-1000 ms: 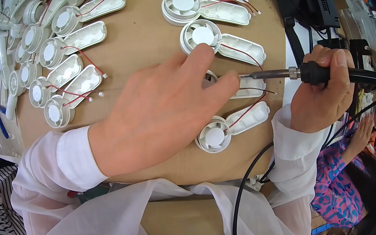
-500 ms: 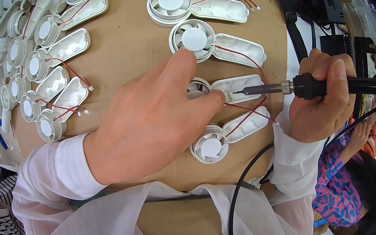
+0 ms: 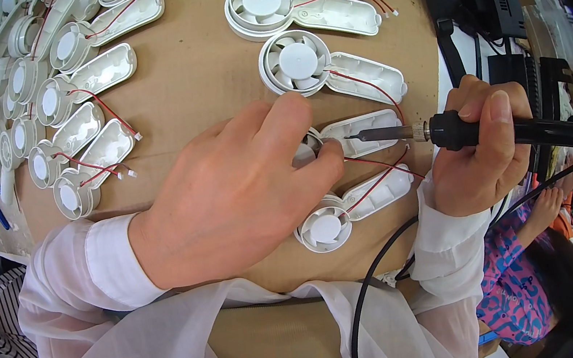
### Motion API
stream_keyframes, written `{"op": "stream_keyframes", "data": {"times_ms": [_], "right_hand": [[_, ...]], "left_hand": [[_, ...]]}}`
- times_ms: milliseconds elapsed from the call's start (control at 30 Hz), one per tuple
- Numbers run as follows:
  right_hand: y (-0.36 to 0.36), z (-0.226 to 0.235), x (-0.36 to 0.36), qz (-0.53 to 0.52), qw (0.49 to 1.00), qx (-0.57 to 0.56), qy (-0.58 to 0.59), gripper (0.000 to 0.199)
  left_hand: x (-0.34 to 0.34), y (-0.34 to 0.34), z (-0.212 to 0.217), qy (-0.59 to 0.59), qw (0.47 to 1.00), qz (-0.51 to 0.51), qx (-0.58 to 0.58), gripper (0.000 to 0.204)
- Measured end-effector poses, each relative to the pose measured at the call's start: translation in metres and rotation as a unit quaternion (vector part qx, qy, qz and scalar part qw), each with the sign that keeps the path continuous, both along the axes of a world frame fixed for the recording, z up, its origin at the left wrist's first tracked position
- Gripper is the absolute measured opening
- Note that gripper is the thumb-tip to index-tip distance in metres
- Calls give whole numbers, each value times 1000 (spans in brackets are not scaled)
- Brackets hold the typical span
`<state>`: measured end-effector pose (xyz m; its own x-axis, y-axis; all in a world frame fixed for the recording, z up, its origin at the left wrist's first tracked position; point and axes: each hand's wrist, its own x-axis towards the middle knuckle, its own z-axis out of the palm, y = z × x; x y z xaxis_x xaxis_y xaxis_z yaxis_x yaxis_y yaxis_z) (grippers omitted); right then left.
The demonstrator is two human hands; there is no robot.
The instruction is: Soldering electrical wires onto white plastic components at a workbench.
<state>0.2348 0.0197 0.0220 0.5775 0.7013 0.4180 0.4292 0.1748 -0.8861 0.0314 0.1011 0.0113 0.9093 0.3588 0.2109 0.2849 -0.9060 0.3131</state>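
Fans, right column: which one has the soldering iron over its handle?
The second fan from the bottom, partly hidden by the left hand. It alone in that column has the soldering iron over its open handle.

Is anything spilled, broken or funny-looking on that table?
Nothing I can see looks spilled or broken. Just slightly untidy: two thin red wires cross near the open white handle of the white fan closest to the person, instead of lying apart.
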Motion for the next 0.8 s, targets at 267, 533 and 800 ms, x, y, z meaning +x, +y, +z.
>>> {"op": "stream_keyframes", "data": {"times_ms": [267, 533, 800], "right_hand": [[0, -2, 0, -9, 1000, -12, -16, 22], [1, -1, 0, -15, 1000, -18, -20, 22], [0, -3, 0, -16, 999, -10, -31, 22]], "left_hand": [[0, 1, -5, -17, 1000, 2, 16, 32], [2, 1, -6, -23, 1000, -1, 18, 33], [2, 1, -5, -21, 1000, 6, 17, 33]]}}
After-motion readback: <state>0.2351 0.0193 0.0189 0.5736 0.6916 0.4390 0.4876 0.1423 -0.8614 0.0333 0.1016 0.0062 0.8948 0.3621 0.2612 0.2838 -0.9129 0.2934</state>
